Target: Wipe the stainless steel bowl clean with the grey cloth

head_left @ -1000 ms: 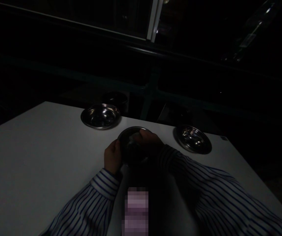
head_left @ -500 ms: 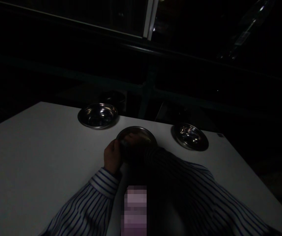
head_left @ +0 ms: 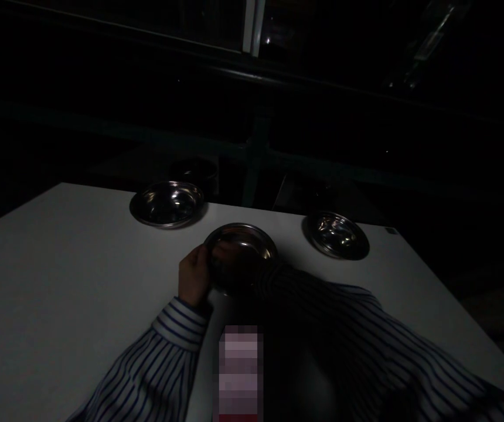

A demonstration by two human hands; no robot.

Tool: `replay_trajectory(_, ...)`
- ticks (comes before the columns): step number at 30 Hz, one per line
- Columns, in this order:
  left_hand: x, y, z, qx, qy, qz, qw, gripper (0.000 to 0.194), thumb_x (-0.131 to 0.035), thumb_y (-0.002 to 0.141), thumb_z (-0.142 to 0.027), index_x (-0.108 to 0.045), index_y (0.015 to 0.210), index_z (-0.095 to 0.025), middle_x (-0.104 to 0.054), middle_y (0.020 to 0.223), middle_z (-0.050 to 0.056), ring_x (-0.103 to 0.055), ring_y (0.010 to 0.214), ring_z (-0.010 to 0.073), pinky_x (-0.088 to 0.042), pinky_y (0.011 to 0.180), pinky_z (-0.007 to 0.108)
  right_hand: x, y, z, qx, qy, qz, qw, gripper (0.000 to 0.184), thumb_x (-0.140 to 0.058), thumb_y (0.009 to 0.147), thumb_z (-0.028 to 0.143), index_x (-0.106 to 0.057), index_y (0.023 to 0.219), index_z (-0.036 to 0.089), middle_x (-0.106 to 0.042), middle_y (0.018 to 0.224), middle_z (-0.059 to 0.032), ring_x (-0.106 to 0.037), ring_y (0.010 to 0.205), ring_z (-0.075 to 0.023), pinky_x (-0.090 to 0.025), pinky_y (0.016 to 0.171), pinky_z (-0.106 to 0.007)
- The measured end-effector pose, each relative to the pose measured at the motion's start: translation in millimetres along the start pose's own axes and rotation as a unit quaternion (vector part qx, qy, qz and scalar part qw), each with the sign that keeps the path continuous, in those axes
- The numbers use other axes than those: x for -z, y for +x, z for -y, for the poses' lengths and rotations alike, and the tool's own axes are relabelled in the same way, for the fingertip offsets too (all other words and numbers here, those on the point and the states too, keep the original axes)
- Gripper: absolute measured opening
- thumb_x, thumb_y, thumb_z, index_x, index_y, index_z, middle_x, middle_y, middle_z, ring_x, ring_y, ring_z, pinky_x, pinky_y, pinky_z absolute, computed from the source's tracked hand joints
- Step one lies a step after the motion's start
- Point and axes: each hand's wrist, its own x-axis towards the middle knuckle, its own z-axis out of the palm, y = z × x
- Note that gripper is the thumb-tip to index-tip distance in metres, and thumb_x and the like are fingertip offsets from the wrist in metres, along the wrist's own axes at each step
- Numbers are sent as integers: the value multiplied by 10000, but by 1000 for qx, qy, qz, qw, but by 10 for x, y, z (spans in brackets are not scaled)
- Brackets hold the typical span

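Observation:
A shiny metal bowl (head_left: 258, 239) stands in front of me on the white table (head_left: 89, 264). At its left rim, my left hand (head_left: 193, 276) is closed with the edge between thumb and fingers. Inside the bowl, my right hand (head_left: 231, 258) reaches in from the right, fingers curled down toward the left inner wall. Deep shadow covers those fingers, and whatever they may hold is too dark to make out. Striped sleeves cover both my arms.
Two more metal bowls rest near the table's far edge, a left bowl (head_left: 167, 205) and a right bowl (head_left: 337, 235). Beyond that edge, a dark round container (head_left: 194, 169) is dimly visible. A small dark label (head_left: 391, 231) marks the far right corner.
My right hand has shifted slightly within the bowl, uncovering more of its shiny inside. My left hand keeps its hold on the rim. The whole view has shifted a little.

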Motion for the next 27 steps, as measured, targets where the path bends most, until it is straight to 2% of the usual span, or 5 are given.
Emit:
replay_trajectory(7,3,9,2,2,-11,-15,1000,344,-467,747,-348,-685,859,-107,-721,822,102,-637,771,217,-483,702,313,200,-127,-226,-97,-29,28,994,393,-535,834,316,-529,1165,104,-517,1193,-198,-569,966,-307,-472,786,-477)
replay_trajectory(14,3,-3,38,-6,-18,9,1000,345,-460,771,-383,-669,827,-114,-703,773,80,-615,715,190,-470,642,281,203,66,9,-209,40,-14,977,338,-451,846,201,-467,1166,94,-538,1125,-187,-579,919,-257,-474,736,-389)
replay_trajectory(18,28,2,32,-3,1,-16,1000,310,-445,785,-381,-638,716,-148,-659,657,47,-574,628,171,-433,569,262,137,152,201,-147,110,-35,982,230,-453,856,138,-498,1079,108,-577,1016,-91,-575,869,-167,-476,736,-306)
replay_trajectory(22,23,-7,9,3,14,-45,999,323,-410,805,-383,-602,658,-169,-637,631,43,-563,621,170,-425,574,264,54,124,217,-67,164,-33,984,98,-554,840,163,-573,934,143,-597,895,-2,-575,844,-134,-482,766,-309)
replay_trajectory(27,17,-13,-6,-5,17,-20,1000,328,-425,795,-388,-650,772,-151,-681,719,67,-598,679,189,-442,601,274,63,272,110,-178,178,-108,962,186,-491,891,191,-534,1062,133,-568,1048,-61,-563,948,-176,-485,809,-371)
